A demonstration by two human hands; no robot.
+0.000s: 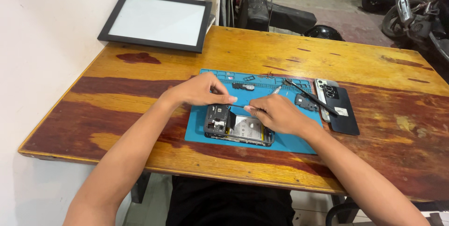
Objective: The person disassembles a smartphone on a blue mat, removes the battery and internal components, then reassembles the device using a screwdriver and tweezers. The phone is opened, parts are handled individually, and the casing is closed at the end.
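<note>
The right hand (279, 114) pinches a thin tool (276, 90) and the left hand (201, 90) pinches something too small to make out, both over an opened phone (236, 127) on a blue mat (290, 142); slow, light prying seems safest.

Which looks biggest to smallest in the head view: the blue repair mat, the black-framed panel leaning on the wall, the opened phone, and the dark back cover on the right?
1. Blue repair mat
2. Black-framed panel, farther from the camera, so this order is unsure
3. Opened phone and dark back cover: look alike, phone partly hidden by hands
</note>
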